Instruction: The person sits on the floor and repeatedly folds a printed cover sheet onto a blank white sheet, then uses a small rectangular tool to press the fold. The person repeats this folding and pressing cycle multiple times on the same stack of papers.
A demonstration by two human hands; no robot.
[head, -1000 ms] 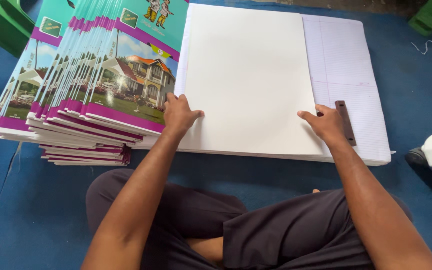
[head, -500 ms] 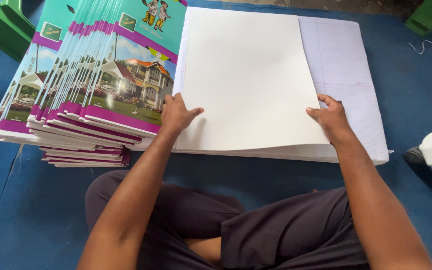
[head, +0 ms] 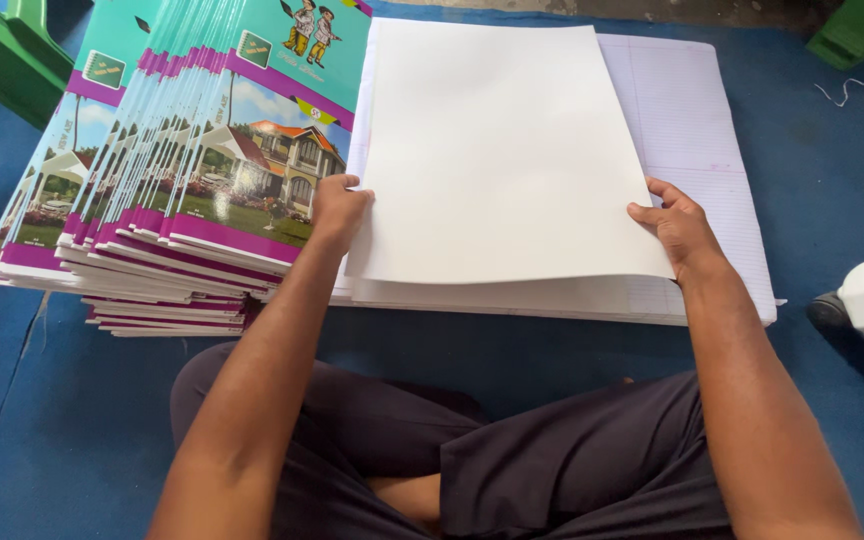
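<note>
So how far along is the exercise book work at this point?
Done, by the look of it: a fanned stack of covered exercise books lies at the left. In hand: the left hand and right hand each grip an edge of a plain white sheet, lifted off the pile. Left: the pile of ruled pages underneath, thickness hard to judge.

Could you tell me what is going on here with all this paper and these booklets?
A person sits cross-legged on a blue floor with a stack of paper in front of them. Both hands hold a blank white sheet: the left hand at its left edge, the right hand at its right edge. The sheet's near edge is raised off the ruled sheets beneath. To the left lies a fanned pile of exercise books with teal and purple covers showing a house.
</note>
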